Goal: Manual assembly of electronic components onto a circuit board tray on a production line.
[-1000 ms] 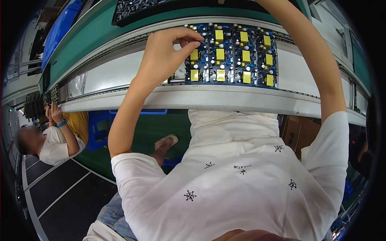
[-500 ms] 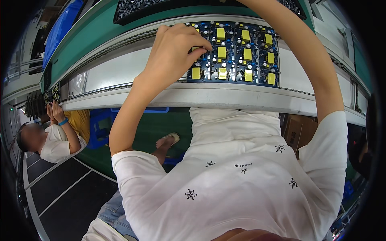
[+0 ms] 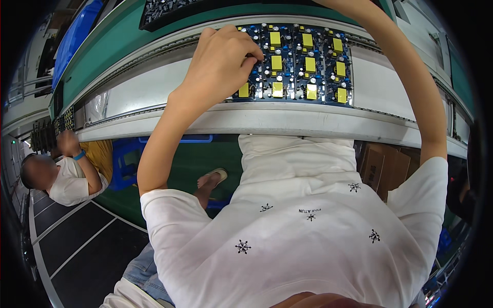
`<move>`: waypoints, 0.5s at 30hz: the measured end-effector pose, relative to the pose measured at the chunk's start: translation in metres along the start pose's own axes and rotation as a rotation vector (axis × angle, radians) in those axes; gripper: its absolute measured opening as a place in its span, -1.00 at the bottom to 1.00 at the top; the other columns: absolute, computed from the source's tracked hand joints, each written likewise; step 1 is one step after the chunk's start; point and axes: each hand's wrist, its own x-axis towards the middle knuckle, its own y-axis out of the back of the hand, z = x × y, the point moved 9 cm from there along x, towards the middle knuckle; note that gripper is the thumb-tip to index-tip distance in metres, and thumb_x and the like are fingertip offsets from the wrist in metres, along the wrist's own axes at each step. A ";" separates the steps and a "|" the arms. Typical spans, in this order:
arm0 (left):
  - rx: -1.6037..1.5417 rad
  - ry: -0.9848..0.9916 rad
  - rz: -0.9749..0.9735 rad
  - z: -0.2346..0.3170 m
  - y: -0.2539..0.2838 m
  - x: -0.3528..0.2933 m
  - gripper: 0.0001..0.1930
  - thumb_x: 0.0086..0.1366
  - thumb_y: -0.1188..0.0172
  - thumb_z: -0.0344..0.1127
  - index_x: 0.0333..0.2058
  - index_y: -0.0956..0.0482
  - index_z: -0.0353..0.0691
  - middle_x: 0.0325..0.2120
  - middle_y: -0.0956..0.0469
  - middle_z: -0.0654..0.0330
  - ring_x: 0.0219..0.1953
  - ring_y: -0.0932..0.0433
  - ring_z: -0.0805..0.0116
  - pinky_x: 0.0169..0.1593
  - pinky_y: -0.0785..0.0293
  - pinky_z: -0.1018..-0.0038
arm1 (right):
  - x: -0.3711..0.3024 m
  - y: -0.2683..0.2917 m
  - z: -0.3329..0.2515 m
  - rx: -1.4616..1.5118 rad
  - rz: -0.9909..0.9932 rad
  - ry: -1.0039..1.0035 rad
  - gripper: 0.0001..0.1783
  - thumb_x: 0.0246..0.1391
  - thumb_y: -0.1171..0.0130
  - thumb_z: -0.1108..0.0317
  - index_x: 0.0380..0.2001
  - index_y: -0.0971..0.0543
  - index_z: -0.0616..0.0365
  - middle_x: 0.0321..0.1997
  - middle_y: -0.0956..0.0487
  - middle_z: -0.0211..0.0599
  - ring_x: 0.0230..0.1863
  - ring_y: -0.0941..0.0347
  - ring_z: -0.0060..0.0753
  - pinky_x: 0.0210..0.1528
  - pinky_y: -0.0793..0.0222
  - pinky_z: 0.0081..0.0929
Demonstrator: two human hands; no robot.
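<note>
- Presently, beyond and to the left of the left fingers [image 3: 256,52]: a black tray [image 3: 179,18] of small dark parts [image 3: 167,8], set on a green surface [image 3: 110,56].
- Nearer the wearer's body than those fingers: a pale metal rail [image 3: 308,117], running crosswise along the line.
- To the fingers' right: the right arm [image 3: 411,77], slanting past the board's far right corner and hiding a stretch of the far rail.
- Well off to the fingers' left: a seated co-worker [image 3: 72,182], hands blurred from where I stand, and a blue stool [image 3: 126,163] close by.
- Circuit board [image 3: 293,56]: dark blue, flat between the rails, at the left fingertips and spreading to their right; yellow blocks [image 3: 277,63] stand on it in rows.
- Left hand [image 3: 218,64]: over the board's left end, screening part of the leftmost blocks.
- Left thumb and index: narrow gap, tips nearly together, low at the components. Whether they pinch a part or touch one, cannot tell.
- Right hand: past the upper edge of view; finger state cannot be told.
</note>
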 end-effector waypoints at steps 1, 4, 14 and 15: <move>0.001 -0.002 0.004 0.002 -0.001 0.002 -0.90 0.14 -0.22 -0.46 -0.42 -0.71 -0.18 -0.42 -0.65 0.24 -0.20 -0.51 0.25 -0.08 -0.26 0.32 | -0.009 0.001 -0.005 0.221 -0.021 0.027 -0.83 0.11 -0.25 0.42 -0.29 -0.62 0.33 -0.46 -0.64 -0.29 -0.43 -0.57 -0.50 -0.33 -0.48 -0.50; -0.048 0.031 0.020 0.002 0.005 0.000 -0.91 0.15 -0.22 -0.46 -0.42 -0.70 -0.18 -0.45 -0.63 0.25 -0.22 -0.51 0.25 -0.08 -0.26 0.33 | -0.024 -0.003 -0.005 -0.226 -0.031 -0.090 -0.81 0.10 -0.27 0.42 -0.28 -0.62 0.34 -0.43 -0.64 -0.22 -0.42 -0.57 -0.47 -0.32 -0.47 -0.51; -0.071 -0.026 0.050 -0.008 0.004 0.004 -0.95 0.13 -0.29 -0.43 -0.40 -0.68 -0.14 -0.48 -0.60 0.27 -0.24 -0.51 0.25 -0.09 -0.28 0.30 | -0.085 -0.029 0.013 -0.245 -0.148 -0.204 -0.90 0.13 -0.20 0.52 -0.29 -0.53 0.31 -0.37 -0.56 -0.32 -0.39 -0.46 -0.51 -0.25 -0.44 -0.52; -0.081 -0.029 0.187 -0.019 0.015 0.008 -0.95 0.13 -0.30 -0.42 -0.40 -0.68 -0.15 -0.46 -0.60 0.26 -0.24 -0.52 0.26 -0.09 -0.31 0.30 | -0.088 -0.032 0.012 -0.239 -0.165 -0.216 -0.88 0.13 -0.20 0.52 -0.26 -0.55 0.31 -0.35 -0.57 -0.34 -0.38 -0.46 -0.54 -0.23 -0.44 -0.54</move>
